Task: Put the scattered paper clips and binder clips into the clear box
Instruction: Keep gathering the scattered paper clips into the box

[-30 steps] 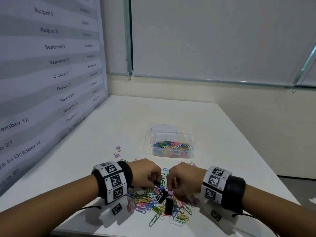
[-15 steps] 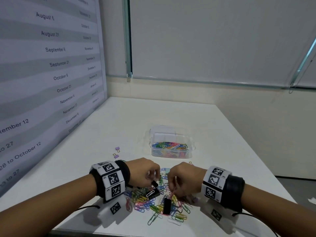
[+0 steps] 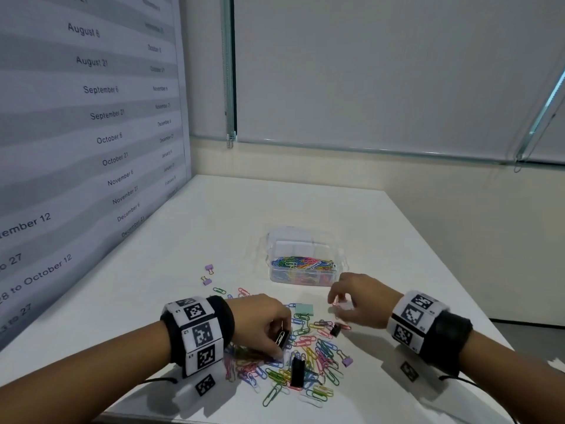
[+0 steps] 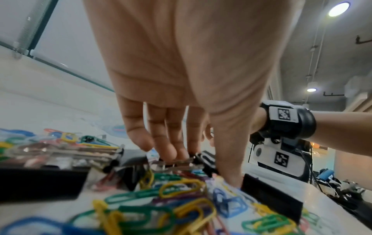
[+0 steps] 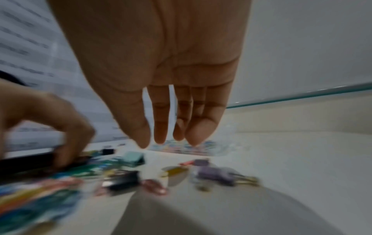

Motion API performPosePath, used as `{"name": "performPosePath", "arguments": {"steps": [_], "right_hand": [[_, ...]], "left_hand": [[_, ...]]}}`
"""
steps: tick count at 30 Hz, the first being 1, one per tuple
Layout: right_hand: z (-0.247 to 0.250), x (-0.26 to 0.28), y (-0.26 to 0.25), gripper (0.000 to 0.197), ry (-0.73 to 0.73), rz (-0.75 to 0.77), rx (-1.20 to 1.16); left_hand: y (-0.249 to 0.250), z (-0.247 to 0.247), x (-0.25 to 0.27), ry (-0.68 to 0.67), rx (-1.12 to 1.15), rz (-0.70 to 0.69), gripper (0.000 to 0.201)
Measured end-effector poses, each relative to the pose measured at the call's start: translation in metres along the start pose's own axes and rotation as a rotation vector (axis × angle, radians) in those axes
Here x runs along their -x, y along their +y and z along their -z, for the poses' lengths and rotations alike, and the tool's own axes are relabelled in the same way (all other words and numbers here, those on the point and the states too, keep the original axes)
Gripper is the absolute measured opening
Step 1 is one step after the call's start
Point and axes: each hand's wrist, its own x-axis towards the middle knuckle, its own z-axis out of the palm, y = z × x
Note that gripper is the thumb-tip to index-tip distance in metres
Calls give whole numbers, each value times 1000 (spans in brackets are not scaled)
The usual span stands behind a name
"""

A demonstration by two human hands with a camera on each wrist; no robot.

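I see the left hand [image 3: 263, 322] down on the paper clips [image 3: 305, 359] heaped by the table's [image 3: 214, 228] near edge, fingers pinching a black binder clip [image 3: 282, 337]. Right hand [image 3: 360, 301] hovers between heap and clear box [image 3: 305, 270]; a pink clip seems to be at its fingertips, but with the wrist view blurred I cannot tell its grip. Box sits mid-table, part full. 2 purple binder clips [image 3: 208, 274] lie left of it.

White table [image 3: 214, 228] with scattered clips
Paper clips [image 3: 308, 341], binder clips [image 3: 297, 372] and a clear box [image 3: 302, 278] lie on it.
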Motion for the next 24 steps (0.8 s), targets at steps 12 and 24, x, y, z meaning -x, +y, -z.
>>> {"name": "performPosePath", "arguments": {"steps": [12,24], "right_hand": [[-15,17,-77,42,-200,286,-6],[11,0,-3,25,28,-154,-74]], "left_hand": [[-11,11,-1,374,198,74,32],[-33,14,-1,401,282,158,30]]}}
